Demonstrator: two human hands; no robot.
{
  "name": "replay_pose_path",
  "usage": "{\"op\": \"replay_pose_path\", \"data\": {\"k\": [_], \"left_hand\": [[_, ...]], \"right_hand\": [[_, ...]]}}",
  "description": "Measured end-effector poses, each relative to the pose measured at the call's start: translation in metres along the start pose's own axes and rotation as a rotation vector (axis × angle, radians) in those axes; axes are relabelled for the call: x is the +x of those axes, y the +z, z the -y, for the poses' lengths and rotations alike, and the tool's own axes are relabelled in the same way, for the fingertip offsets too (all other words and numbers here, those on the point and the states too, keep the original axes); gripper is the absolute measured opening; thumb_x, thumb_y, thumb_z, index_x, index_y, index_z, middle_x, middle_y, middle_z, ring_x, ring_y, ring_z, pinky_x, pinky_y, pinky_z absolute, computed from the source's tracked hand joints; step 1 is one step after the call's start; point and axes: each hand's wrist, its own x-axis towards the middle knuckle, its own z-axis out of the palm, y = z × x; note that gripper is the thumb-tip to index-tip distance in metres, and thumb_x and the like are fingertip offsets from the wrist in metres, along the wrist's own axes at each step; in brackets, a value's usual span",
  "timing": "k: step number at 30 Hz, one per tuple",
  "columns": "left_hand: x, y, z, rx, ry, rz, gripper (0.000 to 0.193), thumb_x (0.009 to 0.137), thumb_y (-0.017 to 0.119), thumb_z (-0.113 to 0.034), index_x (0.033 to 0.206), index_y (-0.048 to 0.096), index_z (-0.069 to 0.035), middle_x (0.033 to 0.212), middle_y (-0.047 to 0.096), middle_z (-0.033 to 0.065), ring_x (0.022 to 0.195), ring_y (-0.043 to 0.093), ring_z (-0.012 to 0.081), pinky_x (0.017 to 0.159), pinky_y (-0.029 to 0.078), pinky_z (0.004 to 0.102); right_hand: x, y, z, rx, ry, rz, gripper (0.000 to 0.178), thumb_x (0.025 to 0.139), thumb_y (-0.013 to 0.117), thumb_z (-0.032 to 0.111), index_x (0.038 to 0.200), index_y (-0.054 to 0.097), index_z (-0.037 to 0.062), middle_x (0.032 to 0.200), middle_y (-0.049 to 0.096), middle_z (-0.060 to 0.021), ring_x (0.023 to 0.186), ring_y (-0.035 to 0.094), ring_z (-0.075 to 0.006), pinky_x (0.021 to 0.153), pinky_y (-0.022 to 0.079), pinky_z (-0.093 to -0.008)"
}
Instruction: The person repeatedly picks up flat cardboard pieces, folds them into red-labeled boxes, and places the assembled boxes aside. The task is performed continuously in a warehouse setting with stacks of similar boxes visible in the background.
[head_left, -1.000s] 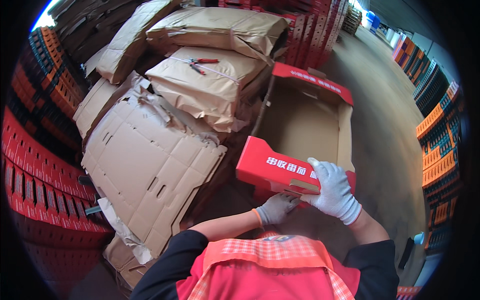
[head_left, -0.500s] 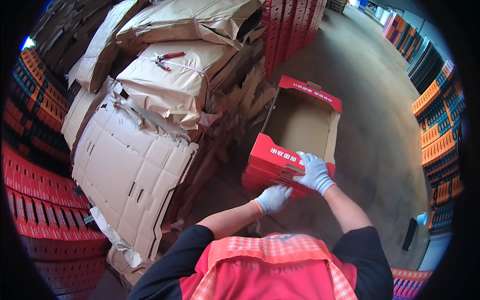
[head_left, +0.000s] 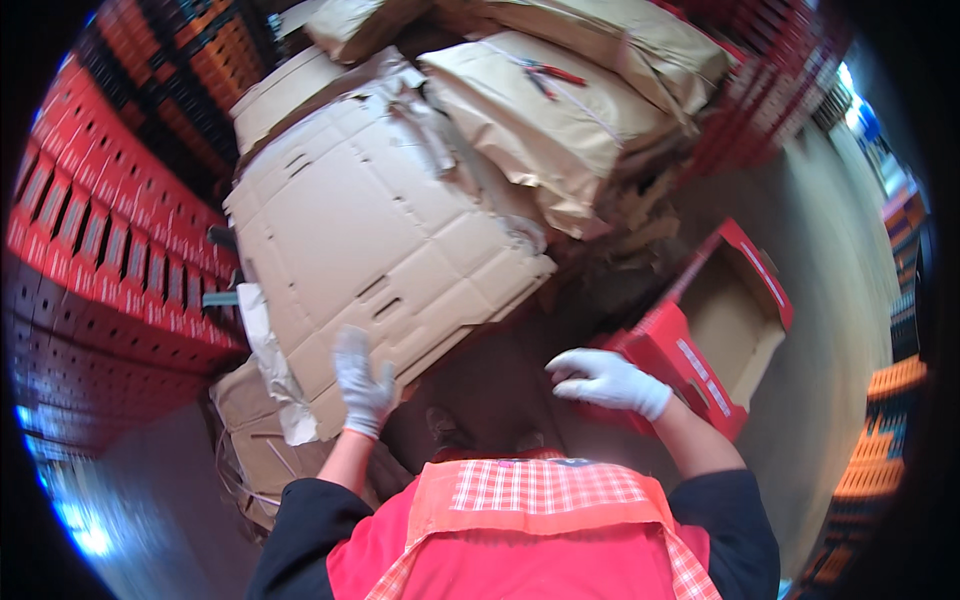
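Observation:
My left hand (head_left: pixel 362 388), in a pale work glove, is at the near edge of a stack of flat, die-cut cardboard blanks (head_left: pixel 340 230). Its fingers point forward and its thumb stands apart; whether it touches the top blank I cannot tell. My right hand (head_left: pixel 605 383), gloved the same way, is in the air just left of a red open-topped cardboard box (head_left: pixel 690 370). Its fingers are loosely bent and apart, with nothing in them. The box's plain brown inside shows, and it sits on top of other red boxes whose lower part is blurred.
Red-handled pliers (head_left: pixel 550 76) lie on a paper-wrapped bundle (head_left: pixel 530 130) beyond the blanks. Tall stacks of red boxes (head_left: pixel 120 240) rise at the left. Orange and dark crates (head_left: pixel 880 430) line the right side. Another wrapped bundle (head_left: pixel 265 440) lies low at the near left.
Both hands have left the red box's near side. My left hand has moved over to the cardboard blanks. The view has turned left, so the box appears farther right.

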Motion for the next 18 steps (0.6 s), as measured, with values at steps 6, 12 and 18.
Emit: {"op": "replay_pose_path", "data": {"k": [6, 12, 18], "left_hand": [[0.021, -0.015, 0.183, -0.173, -0.950, -0.047, 0.074, 0.088, 0.068, -0.023, 0.150, 0.036, 0.002, 0.146, 0.049, 0.0204, 0.135, 0.046, 0.0316, 0.113, 0.034, 0.0388], [0.053, 0.004, 0.228, -0.716, -1.116, -0.027, 0.084, 0.093, 0.065, -0.038, 0.150, 0.026, 0.011, 0.153, 0.039, 0.0221, 0.139, 0.040, 0.0265, 0.115, 0.030, 0.0319], [0.067, 0.004, 0.218, -0.971, -1.144, 0.028, 0.089, 0.093, 0.065, -0.038, 0.153, 0.018, 0.009, 0.158, 0.029, 0.0235, 0.146, 0.030, 0.0294, 0.119, 0.023, 0.0317]], "right_hand": [[0.242, 0.017, 0.051, -0.067, -0.293, -0.302, 0.040, 0.086, 0.072, 0.030, 0.113, 0.066, 0.0010, 0.106, 0.069, -0.0186, 0.102, 0.064, -0.0341, 0.092, 0.050, -0.0406], [0.381, 0.023, 0.048, -0.582, 0.259, -0.764, 0.086, 0.078, 0.074, 0.054, 0.144, 0.044, 0.0076, 0.144, 0.049, -0.0182, 0.134, 0.045, -0.0349, 0.110, 0.036, -0.0472], [0.409, 0.039, 0.067, -0.576, 0.013, -0.605, 0.085, 0.075, 0.076, 0.056, 0.140, 0.049, 0.0086, 0.140, 0.053, -0.0179, 0.128, 0.049, -0.0366, 0.105, 0.040, -0.0499]]}}
